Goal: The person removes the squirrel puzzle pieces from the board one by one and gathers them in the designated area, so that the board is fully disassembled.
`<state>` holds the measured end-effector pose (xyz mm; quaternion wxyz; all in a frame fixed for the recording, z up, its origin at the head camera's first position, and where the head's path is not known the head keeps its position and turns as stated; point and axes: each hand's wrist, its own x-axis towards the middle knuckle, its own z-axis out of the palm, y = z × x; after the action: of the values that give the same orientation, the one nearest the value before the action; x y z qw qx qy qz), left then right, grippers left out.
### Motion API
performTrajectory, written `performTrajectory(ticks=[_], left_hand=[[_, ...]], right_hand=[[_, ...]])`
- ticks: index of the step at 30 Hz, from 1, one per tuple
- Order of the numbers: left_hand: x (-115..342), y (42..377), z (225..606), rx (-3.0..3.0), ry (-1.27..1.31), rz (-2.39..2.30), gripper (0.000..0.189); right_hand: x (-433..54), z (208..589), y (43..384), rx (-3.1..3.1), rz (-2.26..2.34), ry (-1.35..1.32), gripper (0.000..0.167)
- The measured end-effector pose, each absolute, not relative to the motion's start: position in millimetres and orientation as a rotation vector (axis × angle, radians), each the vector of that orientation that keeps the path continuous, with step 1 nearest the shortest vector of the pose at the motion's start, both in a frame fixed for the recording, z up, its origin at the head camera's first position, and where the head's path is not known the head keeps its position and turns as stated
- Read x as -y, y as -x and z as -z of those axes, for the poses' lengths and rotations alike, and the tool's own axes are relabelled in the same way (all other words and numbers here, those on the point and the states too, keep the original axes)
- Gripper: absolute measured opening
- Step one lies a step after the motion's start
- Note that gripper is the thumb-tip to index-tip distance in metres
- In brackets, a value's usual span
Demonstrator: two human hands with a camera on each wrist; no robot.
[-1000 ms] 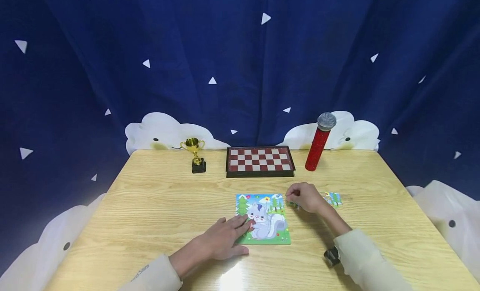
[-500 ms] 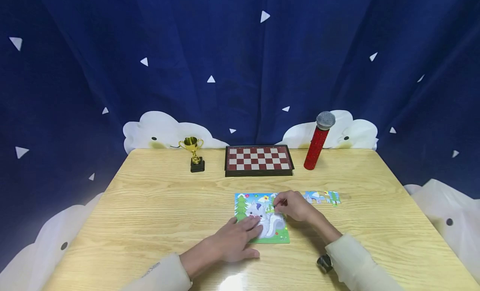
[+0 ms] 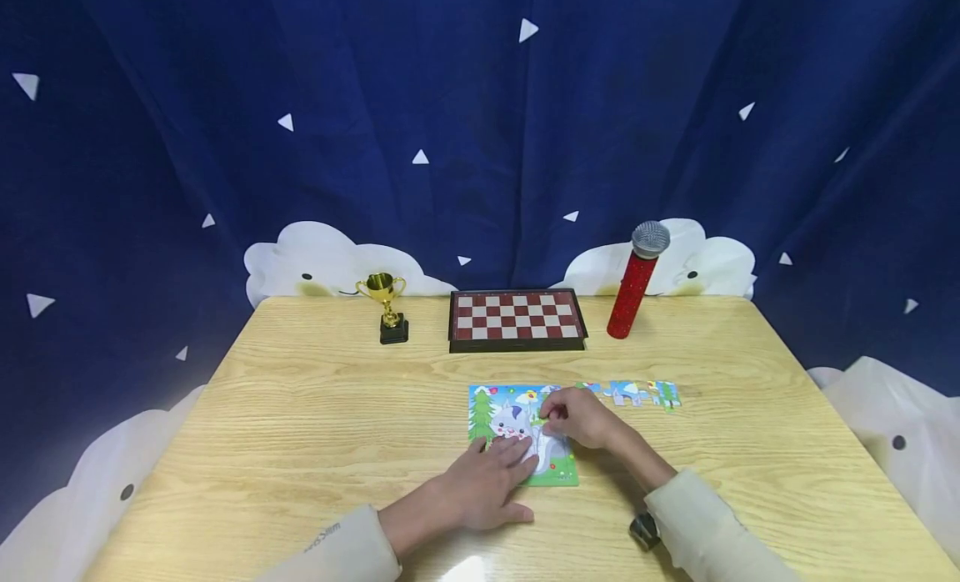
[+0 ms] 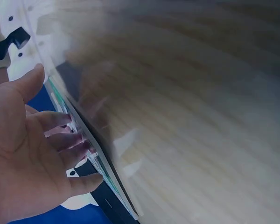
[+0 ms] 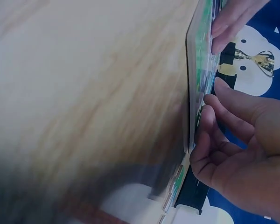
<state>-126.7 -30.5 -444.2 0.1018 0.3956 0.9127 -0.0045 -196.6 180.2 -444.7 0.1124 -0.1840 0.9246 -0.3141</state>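
Note:
A squirrel jigsaw puzzle lies flat on the table, its picture partly covered by both hands. My left hand rests on its lower left part with straight fingers. At the upper right part of the puzzle, my right hand has its fingers curled and its thumb and index fingertips at the surface. The right wrist view shows these fingertips close together against the puzzle board; whether a piece is between them is hidden. Loose puzzle pieces lie in a row just right of the board, partly behind the right hand.
Along the back edge of the wooden table stand a gold trophy cup, a red and white checkered board and a red microphone. A dark blue curtain with white triangles hangs behind.
My right hand has moved left from the loose pieces onto the puzzle's upper right part, uncovering pieces in the row. My left hand has slid slightly right across the puzzle.

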Motion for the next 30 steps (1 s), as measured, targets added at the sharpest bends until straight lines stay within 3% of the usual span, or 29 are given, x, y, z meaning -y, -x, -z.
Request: performTrajectory(ticks=[9, 30], left_hand=[[25.8, 125.1, 442.9, -2.721, -1.16, 0.072, 0.072], [23.5, 121.8, 440.7, -2.717, -1.106, 0.091, 0.072]], right_hand=[[-175.8, 441.2, 193.1, -2.822, 0.794, 0.36, 0.008], [-180.0, 441.7, 197.4, -2.775, 0.869, 0.424, 0.006]])
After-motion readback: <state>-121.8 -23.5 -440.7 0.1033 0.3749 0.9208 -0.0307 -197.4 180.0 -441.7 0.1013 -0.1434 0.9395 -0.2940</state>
